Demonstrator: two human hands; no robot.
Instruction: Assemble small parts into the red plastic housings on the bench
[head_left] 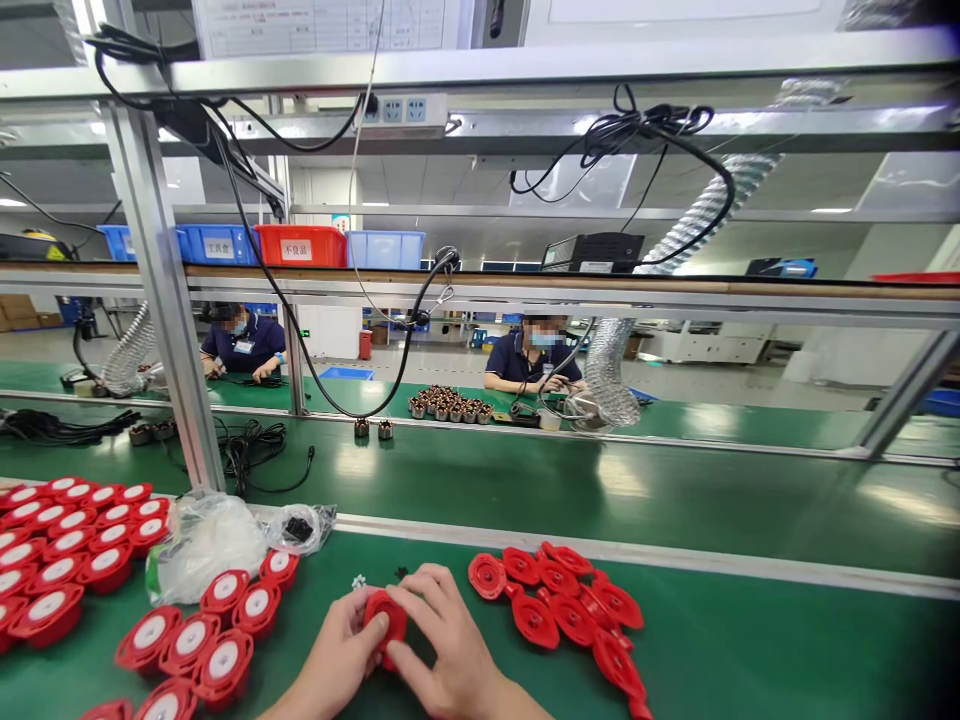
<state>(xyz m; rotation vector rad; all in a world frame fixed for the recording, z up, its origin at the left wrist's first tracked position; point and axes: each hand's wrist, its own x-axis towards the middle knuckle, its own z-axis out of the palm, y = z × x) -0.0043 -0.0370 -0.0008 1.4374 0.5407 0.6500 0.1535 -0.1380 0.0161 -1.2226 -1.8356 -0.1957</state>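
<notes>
Both hands meet at the near edge of the green-surfaced bench (750, 650), low in the centre of the head view. Left hand (341, 650): fingers curled, thumb and fingertips gripping the left side of a red round plastic cap (384, 618). Right hand (442, 640): fingers closed over the top and right side of the same cap, with the thumb pressed against its lower edge. The cap is held just above the bench surface, mostly covered by the fingers.

Just beyond the hands, a few small white and black parts (379, 577) lie on the bench. To the right, a loose pile of red plastic caps (566, 605) lies near the right hand. To the left, red caps with white round inserts (191, 640) stand in rows, and further rows (67, 545) fill the far left. A crumpled clear plastic bag (206, 540) lies between these groups. Beyond the bench runs a green conveyor belt (600, 500), where two seated people work on the far side.
</notes>
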